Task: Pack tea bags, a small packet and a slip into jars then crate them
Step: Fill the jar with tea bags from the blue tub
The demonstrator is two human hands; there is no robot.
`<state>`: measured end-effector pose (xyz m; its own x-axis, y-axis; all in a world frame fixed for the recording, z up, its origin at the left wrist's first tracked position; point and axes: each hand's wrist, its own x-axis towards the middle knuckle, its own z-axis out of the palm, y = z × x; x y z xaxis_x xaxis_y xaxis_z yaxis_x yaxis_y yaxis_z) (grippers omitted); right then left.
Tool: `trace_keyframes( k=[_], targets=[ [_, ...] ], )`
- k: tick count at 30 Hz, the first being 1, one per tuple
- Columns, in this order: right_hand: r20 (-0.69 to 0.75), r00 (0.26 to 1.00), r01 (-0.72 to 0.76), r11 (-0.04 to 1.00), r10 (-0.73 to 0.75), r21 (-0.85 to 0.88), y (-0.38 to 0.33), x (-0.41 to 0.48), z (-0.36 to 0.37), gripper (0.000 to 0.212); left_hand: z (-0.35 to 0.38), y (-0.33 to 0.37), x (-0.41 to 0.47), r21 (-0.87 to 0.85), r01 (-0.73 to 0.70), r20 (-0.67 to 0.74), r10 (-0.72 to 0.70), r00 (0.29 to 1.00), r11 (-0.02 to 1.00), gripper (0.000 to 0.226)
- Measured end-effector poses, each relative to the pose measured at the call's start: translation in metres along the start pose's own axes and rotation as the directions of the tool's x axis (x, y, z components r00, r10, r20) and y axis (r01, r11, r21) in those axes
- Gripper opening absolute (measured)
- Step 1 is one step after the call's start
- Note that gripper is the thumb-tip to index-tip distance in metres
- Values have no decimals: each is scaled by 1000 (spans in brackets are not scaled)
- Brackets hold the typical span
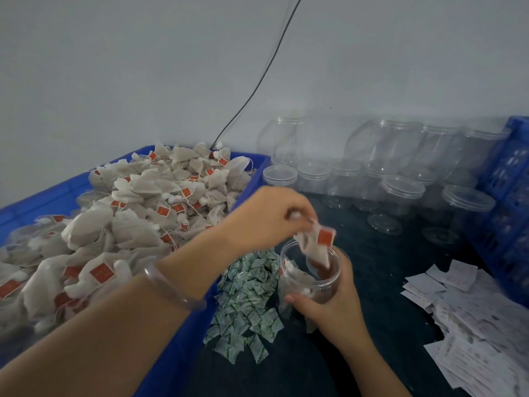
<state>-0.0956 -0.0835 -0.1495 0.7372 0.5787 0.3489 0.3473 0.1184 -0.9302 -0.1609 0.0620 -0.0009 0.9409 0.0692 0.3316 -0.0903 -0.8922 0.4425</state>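
- The left hand (269, 216) pinches a white mesh tea bag (316, 250) by its top. The bag hangs into the mouth of a clear round plastic jar (312, 275).
- The bag's red square tag (325, 236) carries print, but it is too blurred to read.
- The right hand (326, 308) grips the jar from below and behind, with the thumb across its front wall. This hides the jar's base.
- A few tea bags already lie inside the jar, but how many cannot be made out.
- A heap of similar tea bags (114, 224) fills a blue plastic tray (177, 348), which is cut off at the left edge.
- Small white packets with green print (249, 296) lie between the tray and the jar. Their lettering is illegible.
- White paper slips (472, 325) at the right show faint text that is unreadable.
- Empty clear jars (400, 173) stand against the wall.
- A blue slatted crate (509, 202) is cropped at the right.
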Motion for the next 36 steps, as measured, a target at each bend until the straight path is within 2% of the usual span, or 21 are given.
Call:
trace_keyframes(
  k=[1,3,6,8,10,12,14,15,16,18,20,21,23,28,33,36],
  targets=[
    [3,1000,3,1000,-3,-6,0,0,0,97,7,4,-1,135,-73,111,58,992,988,15],
    [2,1000,8,1000,-8,-8,0,0,0,97,19,8,-1,306,-177,316,76,946,936,22],
    [-1,1000,13,1000,-13,-6,0,1,0,99,30,12,0,374,-191,378,39,925,908,26],
    [-6,1000,13,1000,-13,-10,1,2,0,98,31,11,0,318,-189,364,65,929,929,25],
    [-13,1000,15,1000,-16,-13,1,2,0,96,26,8,-1,188,-153,310,89,947,970,23],
    [-18,1000,21,1000,-21,-15,3,1,0,96,10,-8,2,110,-62,108,50,993,992,22],
    [-15,1000,21,1000,-22,-19,5,0,-1,96,-9,-40,4,156,131,-160,-105,981,979,23],
    [-13,1000,22,1000,-22,-21,5,-1,-1,95,-17,-60,1,196,259,-252,-206,946,946,24],
    [-13,1000,23,999,-23,-22,5,0,-1,95,-23,-82,-3,244,380,-283,-309,908,892,24],
    [-12,999,32,999,-32,-24,5,0,-1,94,-22,-120,-16,379,537,-182,-509,841,753,28],
    [-13,999,41,999,-42,-27,6,0,0,92,-14,-143,-26,517,552,-21,-635,772,654,31],
    [-14,999,44,999,-45,-32,7,0,0,91,-10,-149,-28,558,547,14,-667,745,623,32],
    [-18,999,49,998,-50,-41,9,1,-1,90,-7,-154,-30,587,553,-5,-680,733,591,30],
    [-20,998,62,997,-63,-43,10,1,-2,90,-1,-151,-29,630,531,-74,-637,767,567,17],
    [-20,998,58,997,-59,-44,11,1,-2,91,-7,-144,-28,514,595,-99,-647,756,617,15],
    [-20,998,54,997,-56,-51,10,1,-2,91,-13,-144,-28,218,671,-214,-637,741,708,3]
  ],
)
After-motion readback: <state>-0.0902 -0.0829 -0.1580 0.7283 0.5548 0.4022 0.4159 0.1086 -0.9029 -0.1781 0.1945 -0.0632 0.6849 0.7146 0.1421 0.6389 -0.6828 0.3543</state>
